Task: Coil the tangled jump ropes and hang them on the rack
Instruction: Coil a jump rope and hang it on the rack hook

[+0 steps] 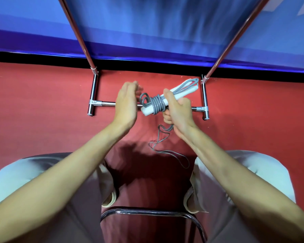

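Observation:
A jump rope with white handles and a grey cord is held above the red floor. My right hand grips the two handles together. Several turns of grey cord are wound tightly round the handles. My left hand is just left of the bundle with its fingers straight; its fingertips are blurred, and whether it touches the cord I cannot tell. A loose tail of cord hangs from under my right hand and trails on the floor. The chrome rack stands right behind my hands.
The rack's base is a crossbar between two feet, with two slanted uprights rising toward me. A blue wall stands behind it. I sit on a metal-framed chair, knees at either side.

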Motion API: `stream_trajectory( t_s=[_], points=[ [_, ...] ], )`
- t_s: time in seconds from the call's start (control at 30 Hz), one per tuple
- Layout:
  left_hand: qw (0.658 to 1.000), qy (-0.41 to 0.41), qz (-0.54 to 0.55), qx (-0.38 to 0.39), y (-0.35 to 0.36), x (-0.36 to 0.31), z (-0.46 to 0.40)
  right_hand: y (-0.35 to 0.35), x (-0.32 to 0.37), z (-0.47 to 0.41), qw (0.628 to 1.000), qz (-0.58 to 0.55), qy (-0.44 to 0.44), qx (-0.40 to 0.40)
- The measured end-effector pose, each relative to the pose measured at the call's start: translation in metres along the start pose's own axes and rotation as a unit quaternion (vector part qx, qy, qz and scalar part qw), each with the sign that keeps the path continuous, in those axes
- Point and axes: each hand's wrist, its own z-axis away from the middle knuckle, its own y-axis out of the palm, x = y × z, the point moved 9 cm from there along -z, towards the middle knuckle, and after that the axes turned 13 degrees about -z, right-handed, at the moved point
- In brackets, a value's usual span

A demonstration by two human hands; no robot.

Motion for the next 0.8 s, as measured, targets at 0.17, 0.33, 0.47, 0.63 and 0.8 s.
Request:
stream_trajectory(
  t_s=[0.17,0.33,0.47,0.63,0.8],
  points=[
    [0.932,-0.227,0.018,0.282,0.036,0.024,0.032,0.02,0.01,0.009,0.99,0.084,-0.086,0.08],
    [0.96,-0.12,-0.093,0.234,0.036,0.016,0.023,0.026,0.021,0.018,0.97,0.165,-0.155,0.086],
    [0.989,-0.064,-0.108,0.083,0.025,0.016,0.013,0.021,0.017,0.014,0.962,0.197,-0.182,0.044],
    [0.992,-0.044,-0.109,-0.044,0.01,0.016,0.008,0.025,0.001,0.003,0.97,0.205,-0.106,0.078],
    [0.99,-0.048,-0.081,-0.103,-0.006,0.017,-0.003,0.025,0.004,0.008,0.945,0.306,-0.077,0.088]
  ],
)
